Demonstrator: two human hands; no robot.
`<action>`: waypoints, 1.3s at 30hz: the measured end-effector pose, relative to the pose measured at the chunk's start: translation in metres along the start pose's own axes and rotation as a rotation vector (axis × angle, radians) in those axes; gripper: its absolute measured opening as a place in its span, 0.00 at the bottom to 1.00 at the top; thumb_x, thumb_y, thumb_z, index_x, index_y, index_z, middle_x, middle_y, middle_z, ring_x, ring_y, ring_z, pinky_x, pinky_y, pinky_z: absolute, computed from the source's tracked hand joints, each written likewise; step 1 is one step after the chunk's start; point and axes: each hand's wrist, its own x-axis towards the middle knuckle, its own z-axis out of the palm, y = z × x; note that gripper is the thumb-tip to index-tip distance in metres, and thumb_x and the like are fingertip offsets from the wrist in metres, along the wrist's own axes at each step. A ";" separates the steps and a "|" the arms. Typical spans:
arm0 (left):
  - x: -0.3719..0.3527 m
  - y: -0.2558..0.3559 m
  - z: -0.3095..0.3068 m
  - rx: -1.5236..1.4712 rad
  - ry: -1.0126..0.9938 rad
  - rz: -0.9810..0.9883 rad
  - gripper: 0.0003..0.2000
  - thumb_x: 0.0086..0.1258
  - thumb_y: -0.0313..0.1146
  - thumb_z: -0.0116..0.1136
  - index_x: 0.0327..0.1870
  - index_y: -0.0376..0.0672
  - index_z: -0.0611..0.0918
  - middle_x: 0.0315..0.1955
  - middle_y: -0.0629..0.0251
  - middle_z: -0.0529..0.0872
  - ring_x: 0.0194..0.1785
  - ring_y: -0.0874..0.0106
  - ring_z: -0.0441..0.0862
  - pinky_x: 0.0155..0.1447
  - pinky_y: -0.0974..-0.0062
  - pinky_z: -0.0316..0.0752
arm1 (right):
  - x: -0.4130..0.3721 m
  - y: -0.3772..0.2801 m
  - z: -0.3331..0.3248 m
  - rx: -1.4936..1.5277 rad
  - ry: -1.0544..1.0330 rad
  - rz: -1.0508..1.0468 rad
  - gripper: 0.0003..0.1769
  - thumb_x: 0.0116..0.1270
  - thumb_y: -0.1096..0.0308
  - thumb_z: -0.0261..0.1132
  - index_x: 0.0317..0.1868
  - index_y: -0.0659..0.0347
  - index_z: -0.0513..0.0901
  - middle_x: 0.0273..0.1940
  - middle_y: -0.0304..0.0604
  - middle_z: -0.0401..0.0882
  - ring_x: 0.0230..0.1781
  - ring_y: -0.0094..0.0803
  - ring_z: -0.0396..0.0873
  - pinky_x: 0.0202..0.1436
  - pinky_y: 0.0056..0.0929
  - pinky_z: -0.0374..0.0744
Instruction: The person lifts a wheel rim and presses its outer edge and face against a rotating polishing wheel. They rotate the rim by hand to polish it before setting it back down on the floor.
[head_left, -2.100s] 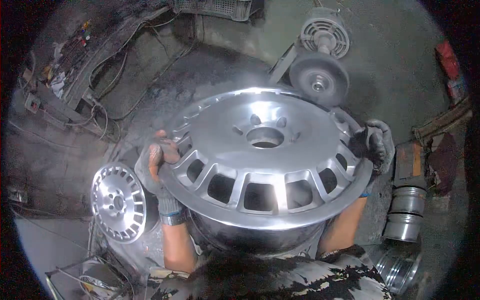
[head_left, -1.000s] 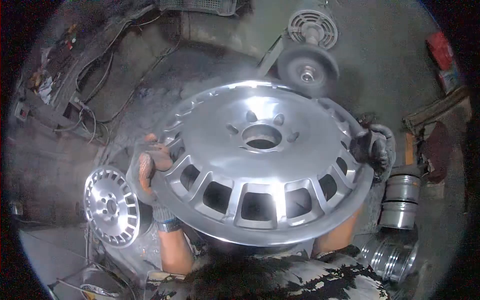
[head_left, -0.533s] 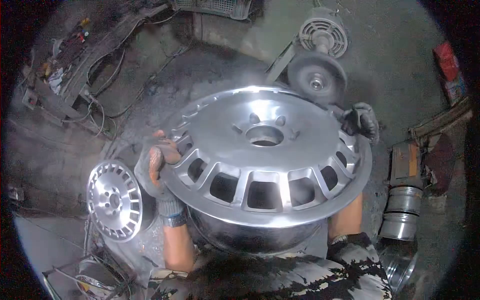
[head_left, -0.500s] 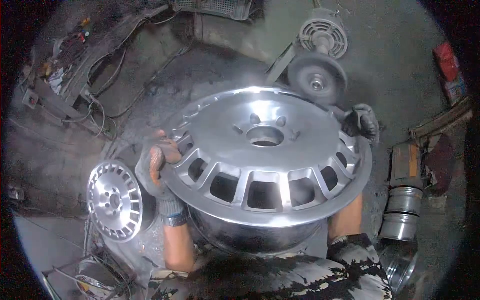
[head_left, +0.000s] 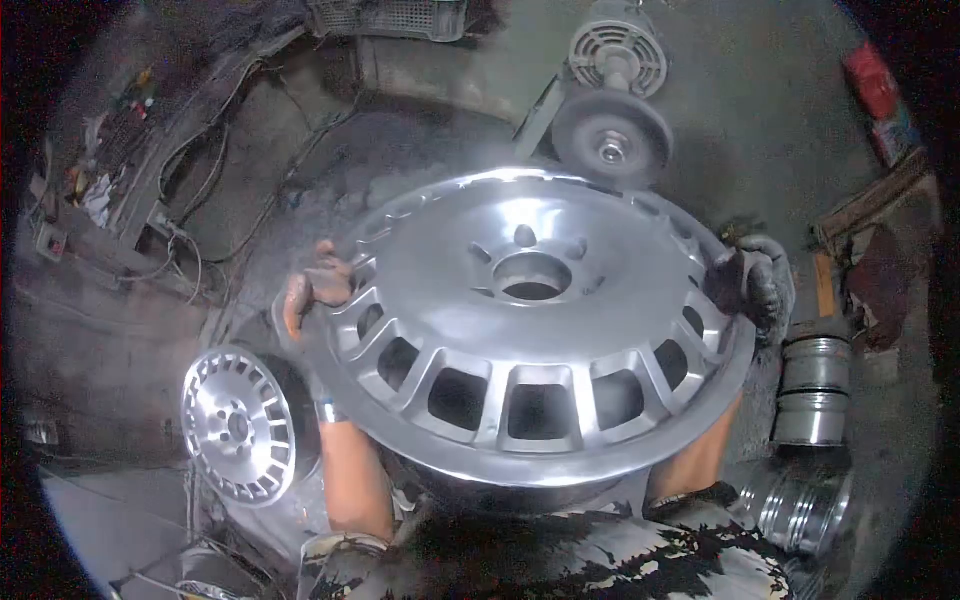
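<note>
A large polished metal wheel rim fills the middle of the view, its face tilted up, with a centre hole and rectangular windows round its edge. My left hand, in a worn glove with bare fingers showing, is wrapped round the rim's left edge. On the right edge my right hand, in a dark grey glove, grips the rim. Just beyond the rim's far edge is a round buffing wheel on a motor; whether the two touch is hard to tell.
A smaller finished rim leans at the lower left. Shiny metal barrels stand at the right. A crate is at the top, cables run on the left, and a red item lies at the upper right.
The large rim has turned about its centre and looks slightly nearer. My right hand has moved right and down with its edge; my left hand has shifted slightly left. The view has shifted somewhat.
</note>
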 end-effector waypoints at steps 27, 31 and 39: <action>-0.040 0.048 0.076 0.800 0.123 0.436 0.19 0.75 0.37 0.48 0.30 0.32 0.86 0.32 0.54 0.87 0.41 0.58 0.86 0.71 0.50 0.71 | 0.029 0.008 0.054 0.218 -0.070 0.019 0.26 0.73 0.45 0.63 0.46 0.65 0.86 0.31 0.36 0.81 0.30 0.24 0.78 0.34 0.24 0.75; -0.042 0.046 0.064 0.830 0.138 0.465 0.18 0.75 0.35 0.49 0.31 0.31 0.87 0.32 0.55 0.88 0.43 0.57 0.86 0.70 0.52 0.72 | 0.037 0.028 0.059 0.082 -0.052 -0.096 0.28 0.74 0.44 0.62 0.46 0.65 0.86 0.31 0.36 0.80 0.30 0.23 0.77 0.35 0.24 0.75; -0.021 0.026 0.054 0.634 0.132 0.378 0.17 0.75 0.33 0.50 0.32 0.29 0.86 0.31 0.55 0.88 0.42 0.63 0.85 0.71 0.54 0.72 | 0.015 0.009 0.031 0.139 -0.022 -0.013 0.26 0.73 0.46 0.66 0.48 0.65 0.85 0.36 0.38 0.84 0.33 0.24 0.80 0.39 0.25 0.79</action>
